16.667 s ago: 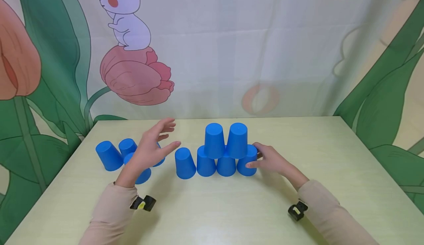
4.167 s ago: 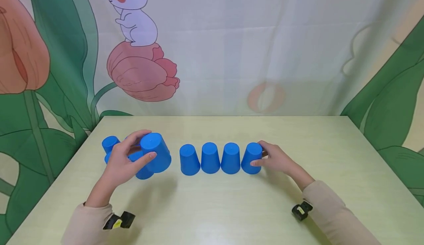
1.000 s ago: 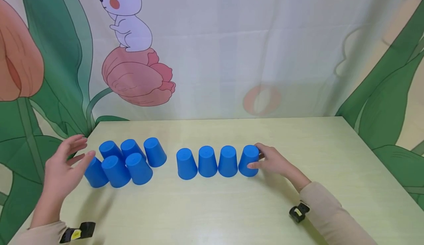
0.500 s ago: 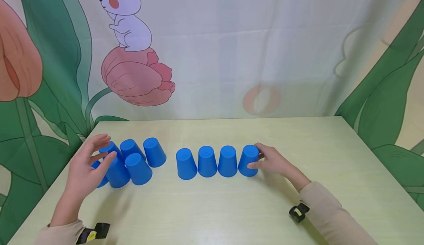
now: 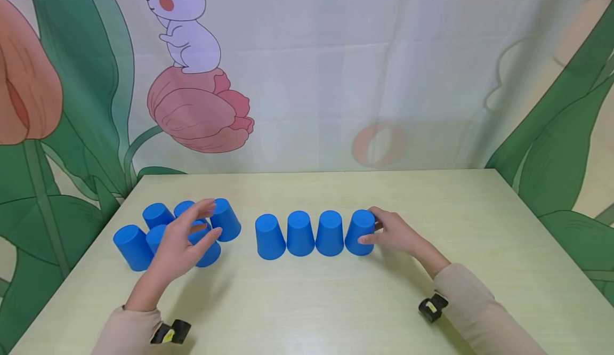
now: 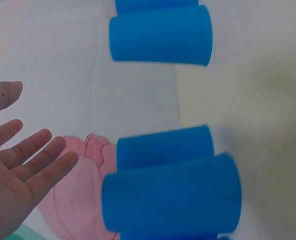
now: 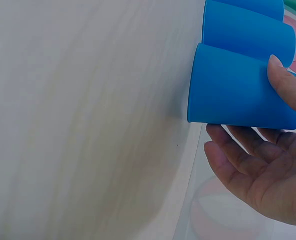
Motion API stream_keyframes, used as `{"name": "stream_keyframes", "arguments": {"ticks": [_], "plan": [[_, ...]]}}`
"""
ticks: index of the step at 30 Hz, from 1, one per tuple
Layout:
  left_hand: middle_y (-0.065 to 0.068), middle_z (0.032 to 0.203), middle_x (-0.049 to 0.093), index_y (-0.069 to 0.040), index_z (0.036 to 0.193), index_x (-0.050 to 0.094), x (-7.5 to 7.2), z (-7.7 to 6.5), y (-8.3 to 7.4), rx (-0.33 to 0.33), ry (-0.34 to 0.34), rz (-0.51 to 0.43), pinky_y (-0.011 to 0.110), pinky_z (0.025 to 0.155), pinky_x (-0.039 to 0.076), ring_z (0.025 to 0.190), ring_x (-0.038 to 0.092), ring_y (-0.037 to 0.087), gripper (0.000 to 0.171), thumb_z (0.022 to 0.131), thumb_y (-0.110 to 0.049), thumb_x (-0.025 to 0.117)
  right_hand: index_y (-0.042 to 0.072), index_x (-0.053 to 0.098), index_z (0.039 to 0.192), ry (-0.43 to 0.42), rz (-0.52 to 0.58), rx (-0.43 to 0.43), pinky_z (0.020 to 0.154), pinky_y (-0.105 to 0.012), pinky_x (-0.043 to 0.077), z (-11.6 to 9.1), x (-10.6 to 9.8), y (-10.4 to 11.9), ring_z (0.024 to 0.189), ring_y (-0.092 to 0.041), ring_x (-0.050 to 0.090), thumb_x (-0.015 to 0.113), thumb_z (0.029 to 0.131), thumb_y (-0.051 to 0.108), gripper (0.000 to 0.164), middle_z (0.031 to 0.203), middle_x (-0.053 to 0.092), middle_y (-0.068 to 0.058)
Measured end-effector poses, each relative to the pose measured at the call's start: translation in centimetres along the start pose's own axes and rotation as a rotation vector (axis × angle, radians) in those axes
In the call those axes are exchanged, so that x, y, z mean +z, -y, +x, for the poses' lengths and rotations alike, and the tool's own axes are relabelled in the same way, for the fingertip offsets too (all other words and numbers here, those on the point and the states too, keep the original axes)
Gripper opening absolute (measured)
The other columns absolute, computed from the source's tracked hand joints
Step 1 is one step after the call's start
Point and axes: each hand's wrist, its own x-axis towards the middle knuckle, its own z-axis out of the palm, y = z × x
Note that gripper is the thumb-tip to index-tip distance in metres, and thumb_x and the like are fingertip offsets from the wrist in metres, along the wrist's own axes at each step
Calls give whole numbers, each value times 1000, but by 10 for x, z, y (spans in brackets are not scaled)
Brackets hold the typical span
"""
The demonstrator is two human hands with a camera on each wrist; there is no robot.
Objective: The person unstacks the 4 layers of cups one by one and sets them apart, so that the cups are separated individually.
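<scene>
The left hand is relaxed, its fingers spread and slightly bent with the thumb well away from them. It holds nothing; in the left wrist view the fingertips stand apart from the blue cups beside them. The hand hovers at the near side of the left group of cups — six in all, mouth down, set close together on the left of the table.

The right hand grasps the end cup, the rightmost in a row of four that stands mouth down across the middle. Its thumb lies along the near side of that cup, and the other fingers curl loosely about the right and far sides. The cup stands upright on the table, close against its neighbour. How firmly it is pressed cannot be told.

The left hand covers much of the near middle cup and parts of the near right cup and the far middle one. Cups are cut off at the top and bottom edges of the left wrist view. In the right wrist view the row runs out of sight at the top, and some fingers are partly hidden behind the end cup.
</scene>
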Motion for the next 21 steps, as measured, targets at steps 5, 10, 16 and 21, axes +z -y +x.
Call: {"name": "stream_keyframes", "arguments": {"ticks": [5, 10, 16, 21], "plan": [[20, 131, 46, -5, 135, 37, 21, 8, -5, -56, 85, -21, 51, 85, 46, 114, 48, 36, 58, 85, -13, 65, 0, 48, 118, 0, -7, 8, 83, -48, 48, 1, 0, -1, 100, -32, 55, 72, 78, 27, 54, 111, 58, -15], [18, 135, 42, -7, 138, 33, 39, 17, -5, -104, 165, -16, 49, 87, 45, 119, 45, 36, 62, 85, -19, 64, 2, 49, 117, -6, -9, 21, 83, -48, 48, 1, 2, -2, 99, -31, 55, 73, 77, 27, 53, 110, 59, -14], [19, 136, 41, -7, 139, 31, 58, 23, 0, -138, 239, -10, 50, 88, 44, 120, 43, 37, 66, 84, -21, 65, 2, 49, 118, -7, -2, 27, 82, -47, 48, 2, 2, -3, 100, -31, 55, 73, 77, 26, 54, 111, 58, -14], [20, 134, 42, -6, 138, 33, 68, 25, 3, -153, 292, -17, 51, 90, 43, 118, 44, 38, 64, 85, -23, 64, 2, 48, 119, -9, -7, 29, 83, -48, 48, 2, 1, -3, 100, -31, 55, 73, 77, 26, 55, 112, 58, -14]]}}
